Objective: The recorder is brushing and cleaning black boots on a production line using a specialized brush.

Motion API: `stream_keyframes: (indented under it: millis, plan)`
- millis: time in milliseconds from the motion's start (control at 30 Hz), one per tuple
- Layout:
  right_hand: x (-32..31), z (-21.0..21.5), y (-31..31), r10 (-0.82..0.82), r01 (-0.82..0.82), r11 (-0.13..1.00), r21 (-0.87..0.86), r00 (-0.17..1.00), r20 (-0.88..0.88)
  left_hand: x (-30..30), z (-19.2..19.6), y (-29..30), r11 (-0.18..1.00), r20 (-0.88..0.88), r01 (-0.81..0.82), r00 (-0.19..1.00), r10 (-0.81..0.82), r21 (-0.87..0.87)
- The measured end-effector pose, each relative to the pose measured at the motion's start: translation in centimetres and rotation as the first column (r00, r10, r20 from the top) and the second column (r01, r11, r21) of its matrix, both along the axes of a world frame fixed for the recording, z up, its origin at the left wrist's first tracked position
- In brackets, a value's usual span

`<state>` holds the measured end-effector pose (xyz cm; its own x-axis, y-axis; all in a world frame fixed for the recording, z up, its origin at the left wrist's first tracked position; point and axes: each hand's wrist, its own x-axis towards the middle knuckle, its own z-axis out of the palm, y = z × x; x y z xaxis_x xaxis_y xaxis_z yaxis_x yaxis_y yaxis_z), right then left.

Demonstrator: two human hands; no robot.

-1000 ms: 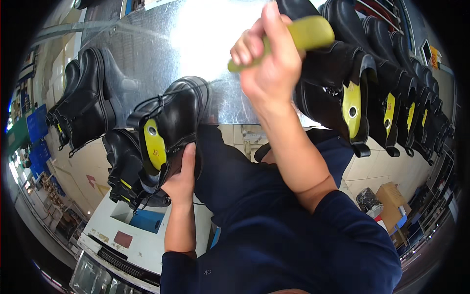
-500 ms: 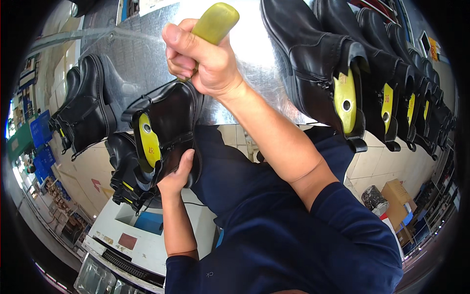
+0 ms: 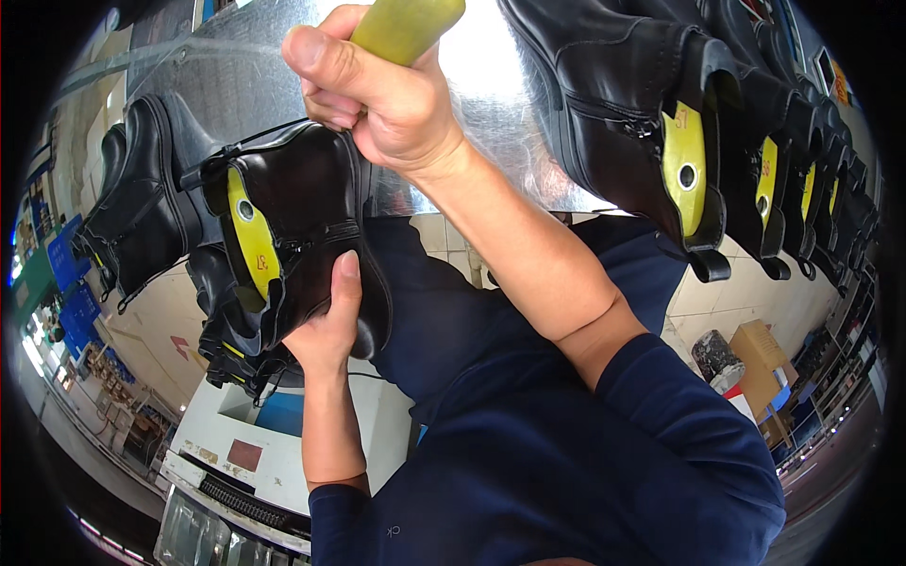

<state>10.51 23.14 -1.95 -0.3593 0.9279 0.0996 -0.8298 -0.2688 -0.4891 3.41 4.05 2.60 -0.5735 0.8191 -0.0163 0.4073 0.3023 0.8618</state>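
Observation:
In my left hand (image 3: 330,321) is a black ankle boot (image 3: 307,193) with a zip; the thumb presses its side and the other fingers are hidden behind it. A yellow shoe last (image 3: 248,241) with a round metal hole shows in the boot's opening. My right hand (image 3: 396,99) is raised just above the boot, its fingers wrapped round a smooth yellow-green rounded piece (image 3: 408,26). The thick end sticks up past the thumb and is cut off by the frame's top edge; the fist hides the rest, so its kind is unclear.
A row of black boots (image 3: 628,94) on yellow lasts runs along the right of the metal table (image 3: 401,193), their shafts overhanging its near edge. More boots (image 3: 146,189) stand at the left. A white machine (image 3: 226,443) is at lower left, a cardboard box (image 3: 755,354) at lower right.
The held boot and my left hand have shifted slightly left in the picture. My right hand with the yellow-green piece sits a little higher and further left. Both grips are unchanged.

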Motion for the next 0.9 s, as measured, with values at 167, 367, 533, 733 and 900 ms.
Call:
stream_keyframes:
  millis: [167,367,533,733,900]
  plan:
    - [-0.5,0.0,-0.1,-0.275,0.235,0.95,0.208,0.942,0.193,0.5,0.1,0.7,0.997,0.006,-0.054,0.999,0.054,0.053]
    - [1.3,1.3,-1.2,-0.083,0.058,0.993,0.099,0.959,0.273,1.5,-0.3,0.5,0.998,-0.01,0.001,1.0,0.0,0.06]
    - [1.5,1.3,-2.2,0.12,-0.116,0.992,-0.057,0.99,0.074,1.8,-0.5,0.6,0.993,-0.163,0.096,0.983,-0.083,0.075]
    - [0.7,-0.7,-4.9,-0.04,0.016,0.988,0.154,0.986,0.159,1.4,-1.1,1.5,0.978,-0.06,-0.06,0.995,0.074,0.201]
    - [2.8,-0.8,-8.0,0.156,-0.142,0.969,-0.204,0.986,0.056,-2.6,0.6,0.1,0.994,0.1,-0.044,0.994,0.034,0.098]
